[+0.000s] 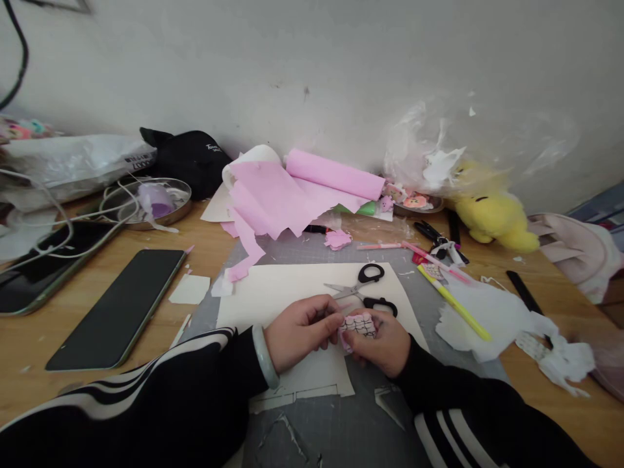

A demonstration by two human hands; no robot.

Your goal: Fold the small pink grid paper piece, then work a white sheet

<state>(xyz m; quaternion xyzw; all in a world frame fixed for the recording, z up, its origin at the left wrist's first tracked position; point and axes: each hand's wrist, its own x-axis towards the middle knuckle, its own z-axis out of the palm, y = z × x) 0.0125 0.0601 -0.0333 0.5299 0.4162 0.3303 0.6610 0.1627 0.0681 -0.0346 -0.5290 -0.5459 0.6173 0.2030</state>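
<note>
Between my two hands is a small pink paper piece (359, 324) with black grid-like lines on its pale face. My right hand (383, 343) grips it from the right, thumb across its lower part. At its left edge, the thumb and fingers of my left hand (307, 330) are pinched together on it. Just beyond my hands lie scissors (361, 290) with black handles, blades apart and pointing left. Under them is a large cream paper sheet (273, 286) with a cut lower edge. A grey cutting mat (341, 429) lies beneath the sheet.
Pink paper (273, 195) is partly unrolled by the wall. A phone (119, 309) lies left, near a metal dish (182, 207). To the right are a yellow pen (453, 302), crumpled white paper (480, 318) and a yellow plush toy (494, 214). Paper scraps litter the mat's front.
</note>
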